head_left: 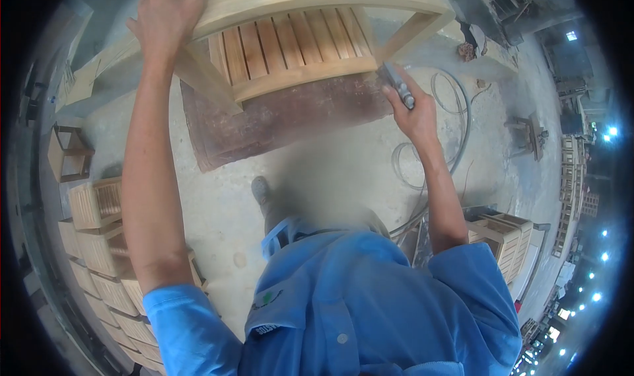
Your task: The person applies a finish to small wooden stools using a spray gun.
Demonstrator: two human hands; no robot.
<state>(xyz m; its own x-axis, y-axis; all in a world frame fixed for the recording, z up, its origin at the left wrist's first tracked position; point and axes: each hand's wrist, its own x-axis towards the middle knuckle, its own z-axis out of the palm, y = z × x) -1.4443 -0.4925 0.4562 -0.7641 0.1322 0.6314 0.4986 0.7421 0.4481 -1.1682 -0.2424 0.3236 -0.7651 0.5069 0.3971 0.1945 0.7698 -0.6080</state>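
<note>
A pale wooden table with a slatted lower shelf fills the upper middle of the head view. My left hand grips its near left corner, with the fingertips cut off by the top of the view. Lower down on the right, my right hand is closed round a grey air gun. The tool's front end points at the right end of the shelf, close to the table leg. Its underside is hidden by my palm.
Beneath the table lies a worn brown board. A looped air hose trails over the concrete floor on the right. Stacked slatted wooden stools stand on the left, a single frame beyond them, and more wooden pieces at lower right.
</note>
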